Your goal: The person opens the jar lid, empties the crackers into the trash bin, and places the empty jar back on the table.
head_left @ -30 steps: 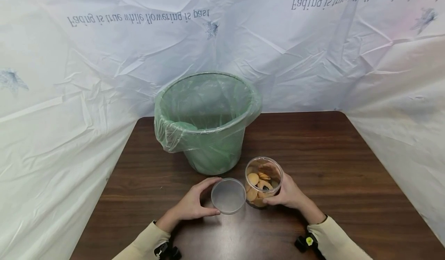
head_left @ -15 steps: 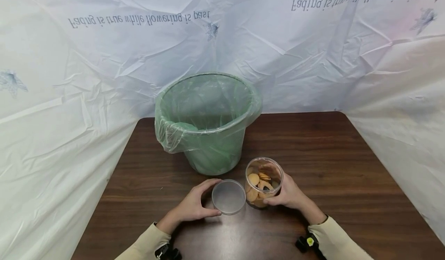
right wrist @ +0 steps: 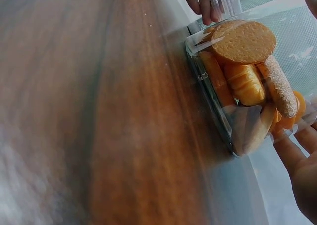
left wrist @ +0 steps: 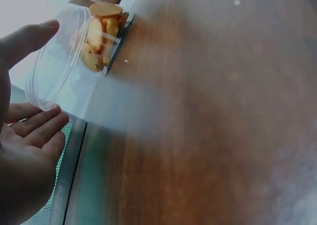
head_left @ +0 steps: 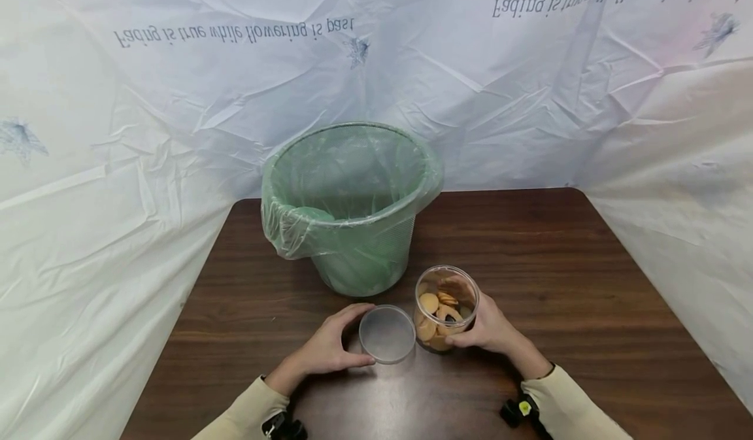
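Note:
My left hand (head_left: pixel 329 343) holds a clear round plastic lid (head_left: pixel 387 334) between thumb and fingertips, just left of the jar in the head view. In the left wrist view the lid (left wrist: pixel 59 56) stands tilted above the table, gripped by its edge. My right hand (head_left: pixel 491 325) grips a clear plastic jar (head_left: pixel 447 280) around its right side; the jar's mouth is uncovered. Several cookies and biscuits (head_left: pixel 436 316) lie in its lower part. Up close in the right wrist view, a round biscuit (right wrist: pixel 243 41) and other baked pieces press against the jar's wall.
Behind both hands stands a green mesh wastebasket (head_left: pixel 376 257) lined with a translucent green bag (head_left: pixel 288 231). The dark wooden table (head_left: pixel 559 263) extends to either side. White printed plastic sheeting (head_left: pixel 206 87) hangs along the back and sides. Small crumbs show on the table near the jar.
The lid in my left hand has dropped very slightly toward me. My right hand and the jar have stayed in place.

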The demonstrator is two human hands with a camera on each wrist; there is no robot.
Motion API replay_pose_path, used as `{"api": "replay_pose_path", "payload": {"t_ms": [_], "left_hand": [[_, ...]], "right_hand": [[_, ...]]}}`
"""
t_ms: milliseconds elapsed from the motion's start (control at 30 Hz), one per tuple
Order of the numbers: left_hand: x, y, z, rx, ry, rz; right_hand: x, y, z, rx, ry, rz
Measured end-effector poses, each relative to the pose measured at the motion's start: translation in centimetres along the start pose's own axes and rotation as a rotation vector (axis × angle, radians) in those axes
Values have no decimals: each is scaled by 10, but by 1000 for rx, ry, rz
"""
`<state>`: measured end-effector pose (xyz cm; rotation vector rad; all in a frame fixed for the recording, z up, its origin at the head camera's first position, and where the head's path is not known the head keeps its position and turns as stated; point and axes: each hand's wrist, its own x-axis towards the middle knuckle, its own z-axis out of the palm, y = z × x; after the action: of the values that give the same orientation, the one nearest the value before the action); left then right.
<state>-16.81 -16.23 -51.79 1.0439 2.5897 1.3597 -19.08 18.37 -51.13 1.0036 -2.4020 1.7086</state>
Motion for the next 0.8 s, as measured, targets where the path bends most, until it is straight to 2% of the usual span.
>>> {"api": "replay_pose_path", "payload": {"t_ms": [800], "left_hand": [[2,1,2,69,-74,-115]], "right_hand": [[-1,4,-1,-62,-2,11]]}}
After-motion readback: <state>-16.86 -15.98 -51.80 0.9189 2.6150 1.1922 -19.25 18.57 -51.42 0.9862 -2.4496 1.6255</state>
